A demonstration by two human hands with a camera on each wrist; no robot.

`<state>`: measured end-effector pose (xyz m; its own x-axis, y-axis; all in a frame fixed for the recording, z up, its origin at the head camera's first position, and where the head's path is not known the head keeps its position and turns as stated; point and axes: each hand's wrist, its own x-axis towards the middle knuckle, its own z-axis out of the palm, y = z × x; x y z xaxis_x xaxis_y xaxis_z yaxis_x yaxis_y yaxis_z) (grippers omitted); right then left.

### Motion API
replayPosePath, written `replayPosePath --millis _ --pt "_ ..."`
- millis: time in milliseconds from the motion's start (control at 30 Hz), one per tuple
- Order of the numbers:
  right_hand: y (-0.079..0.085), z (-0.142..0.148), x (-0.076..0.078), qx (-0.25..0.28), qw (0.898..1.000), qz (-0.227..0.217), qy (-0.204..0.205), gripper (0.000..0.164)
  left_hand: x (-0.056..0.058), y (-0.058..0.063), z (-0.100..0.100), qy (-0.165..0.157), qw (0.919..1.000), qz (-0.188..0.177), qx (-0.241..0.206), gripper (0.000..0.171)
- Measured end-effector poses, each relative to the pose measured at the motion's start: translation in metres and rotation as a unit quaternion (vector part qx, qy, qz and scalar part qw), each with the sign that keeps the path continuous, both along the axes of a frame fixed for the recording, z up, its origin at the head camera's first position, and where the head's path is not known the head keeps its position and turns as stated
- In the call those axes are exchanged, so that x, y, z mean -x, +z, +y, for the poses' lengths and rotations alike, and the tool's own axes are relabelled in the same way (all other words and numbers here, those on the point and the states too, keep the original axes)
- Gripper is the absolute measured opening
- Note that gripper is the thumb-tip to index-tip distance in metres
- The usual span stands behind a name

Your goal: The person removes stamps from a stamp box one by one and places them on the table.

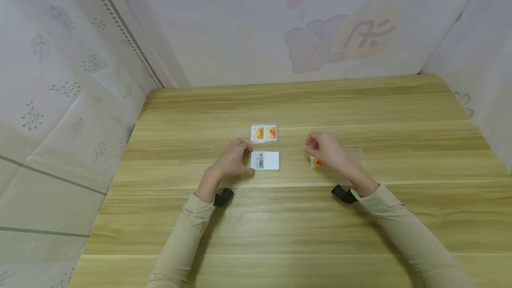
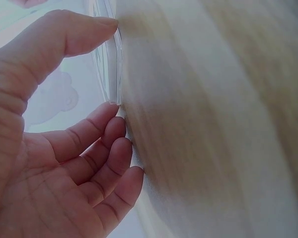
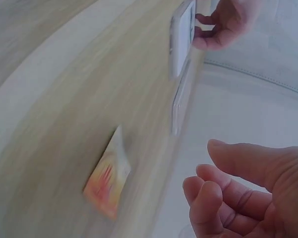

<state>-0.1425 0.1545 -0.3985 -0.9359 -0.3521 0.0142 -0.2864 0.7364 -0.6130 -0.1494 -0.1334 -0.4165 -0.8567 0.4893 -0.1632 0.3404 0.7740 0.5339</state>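
My left hand (image 1: 233, 160) holds a small flat clear case (image 1: 272, 161) by its left side, thumb and index finger at opposite edges. A white insert with a small green-and-grey picture (image 1: 260, 161) shows inside it. In the left wrist view the case (image 2: 112, 69) is seen edge-on between thumb and index finger. My right hand (image 1: 329, 150) hovers at the right with bent fingers, thumb and fingers apart, holding nothing. Below its fingers lies a small orange-and-yellow picture card (image 3: 108, 178), slightly bent, partly hidden by the hand in the head view.
A second clear case (image 1: 264, 133) with two orange pictures lies just behind the held one. A clear flat piece (image 1: 356, 152) lies partly under my right forearm. Black bands (image 1: 343, 194) sit at both wrists. Patterned curtains (image 1: 240, 26) surround the wooden table (image 1: 280, 230).
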Motion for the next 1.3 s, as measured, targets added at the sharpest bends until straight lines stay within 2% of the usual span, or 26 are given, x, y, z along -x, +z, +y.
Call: replayPosePath --millis 233,800,1100,1300 --pt "0.004 -0.018 0.002 0.014 1.0 -0.002 0.009 0.01 0.001 0.0 0.001 0.0 1.0 0.001 -0.001 0.058" --pt "0.0 -0.051 0.007 0.044 0.998 -0.015 0.038 0.011 0.001 0.0 0.001 -0.002 1.0 0.002 -0.004 0.058" --pt "0.002 -0.067 0.007 0.024 0.998 -0.035 0.039 0.013 0.0 0.0 0.0 0.004 1.0 -0.001 -0.006 0.057" --pt "0.001 -0.075 0.008 0.021 0.998 -0.026 0.051 0.014 0.0 0.0 0.0 0.002 1.0 0.001 -0.008 0.056"
